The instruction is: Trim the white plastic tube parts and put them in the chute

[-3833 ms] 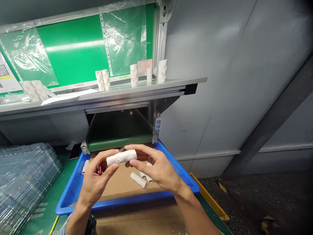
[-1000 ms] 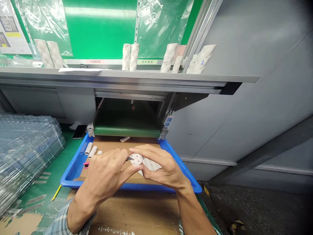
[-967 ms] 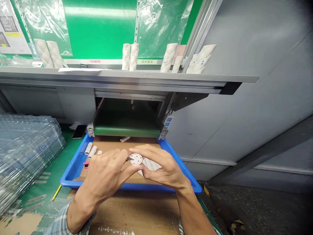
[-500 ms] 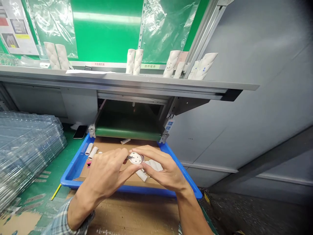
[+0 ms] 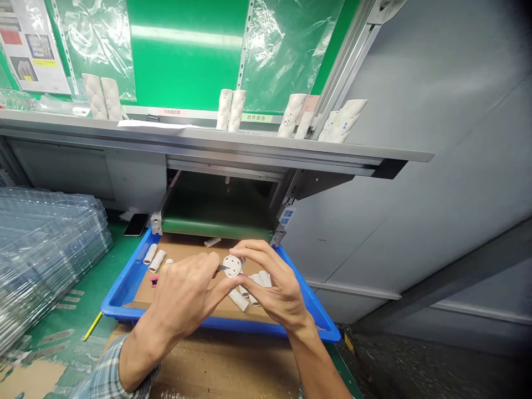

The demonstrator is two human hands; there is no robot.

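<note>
My right hand [image 5: 274, 285] pinches a white plastic tube [image 5: 233, 266] end-on, so its round end with small holes faces me. In my left hand [image 5: 183, 296] is a small thin blade tool [image 5: 221, 267], its tip touching the tube's end. Both hands hover over a blue tray [image 5: 124, 282] lined with cardboard. Several loose white tubes [image 5: 245, 293] lie in the tray under my right hand, and more white tubes [image 5: 153, 257] lie at its left. A small pink item [image 5: 154, 281] lies on the cardboard by them.
A green conveyor belt [image 5: 216, 227] ends just behind the tray. On the metal shelf [image 5: 249, 145] above stand white patterned tubes [image 5: 230, 109]. Stacked clear plastic trays [image 5: 45, 233] fill the left. A phone [image 5: 135, 224] lies by the belt. A cardboard sheet [image 5: 224, 366] is nearest me.
The tube went from sideways between both hands to end-on in my right hand, with the blade tip at its end. In the last second the hands rose slightly and the view tilted.
</note>
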